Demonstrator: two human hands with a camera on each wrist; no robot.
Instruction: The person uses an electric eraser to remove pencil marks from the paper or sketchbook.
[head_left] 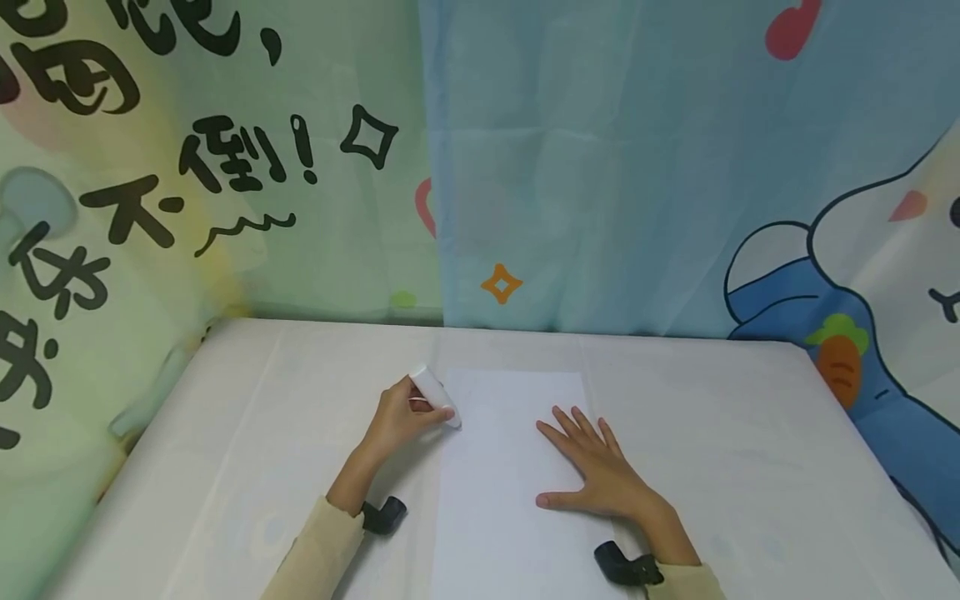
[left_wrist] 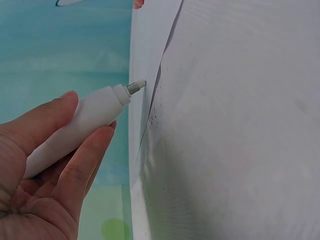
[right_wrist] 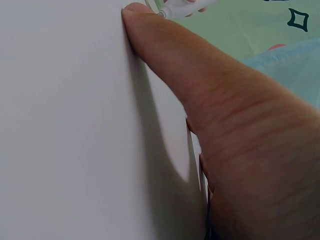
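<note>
In the head view my left hand [head_left: 397, 419] pinches a thick white pen [head_left: 433, 395] between thumb and fingers, at the left edge of a white sheet of paper [head_left: 495, 500]. The left wrist view shows the pen's [left_wrist: 82, 120] white barrel and short, metal-collared tip [left_wrist: 137, 86] at the paper, whose edge lifts slightly off the table; whether it touches is unclear. My right hand [head_left: 600, 475] rests with spread fingers on the right part of the sheet. The right wrist view shows its thumb [right_wrist: 165, 45] lying over the paper [right_wrist: 70, 125].
A white-covered table [head_left: 750, 450] lies under the paper. Behind and at the left hang printed cloths, a blue curtain [head_left: 600, 167] with a rabbit and a green one [head_left: 337, 250] with black characters. Dark wrist bands [head_left: 384, 515] sit on both wrists.
</note>
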